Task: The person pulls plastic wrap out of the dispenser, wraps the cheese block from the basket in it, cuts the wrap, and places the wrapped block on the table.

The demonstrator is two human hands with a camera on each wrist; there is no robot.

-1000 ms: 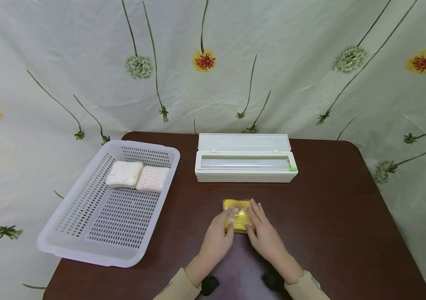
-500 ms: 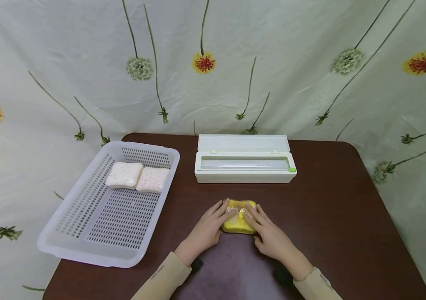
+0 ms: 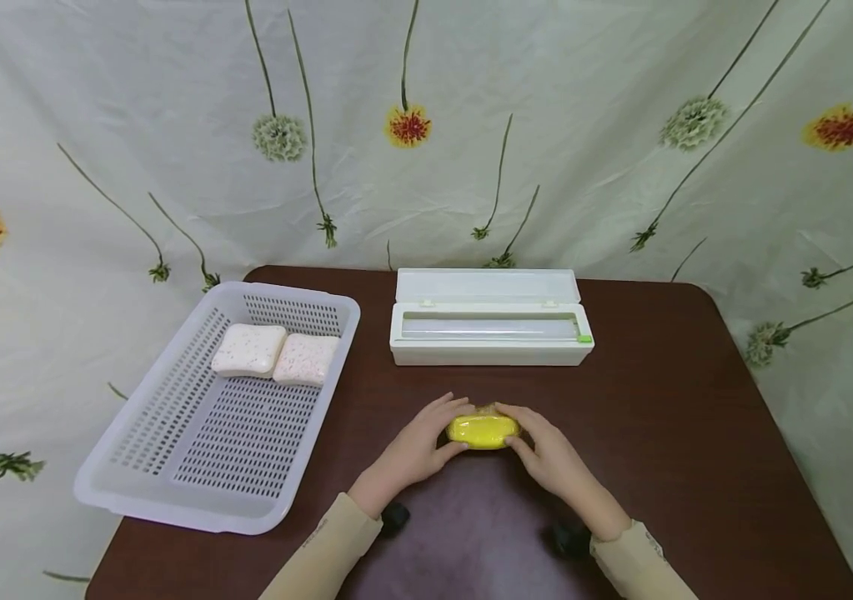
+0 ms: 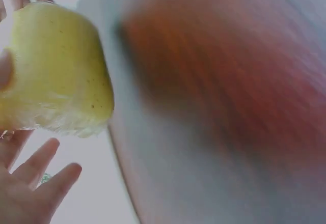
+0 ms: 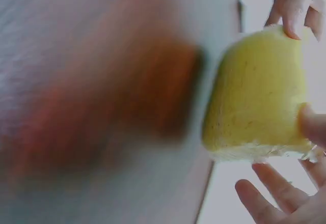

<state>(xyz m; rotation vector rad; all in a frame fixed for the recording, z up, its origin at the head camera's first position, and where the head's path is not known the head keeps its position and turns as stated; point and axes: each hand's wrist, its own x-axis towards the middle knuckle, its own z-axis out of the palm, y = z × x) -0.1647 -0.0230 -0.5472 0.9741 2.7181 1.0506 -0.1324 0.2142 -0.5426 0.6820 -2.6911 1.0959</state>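
A yellow bar of soap (image 3: 482, 432), wrapped in clear cling film, is held on edge between both hands near the middle of the table. My left hand (image 3: 414, 446) grips its left end, thumb at the near side and fingers behind. At the right end my right hand (image 3: 549, 454) grips it the same way. Dark specks mark the soap (image 4: 61, 66) in the left wrist view, and crinkled film bunches along one side. The right wrist view shows the soap (image 5: 254, 91) between fingers and thumb.
A white cling film box (image 3: 492, 353) with its lid raised stands behind the hands, a roll inside and a green slider at its right. To the left, a white perforated basket (image 3: 231, 521) holds two speckled soap bars (image 3: 248, 350). A flowered cloth (image 3: 584, 167) hangs behind the table.
Both hands pressed on the soap's flat top earlier. Now they grip its two ends, and the soap has been tipped up on edge.
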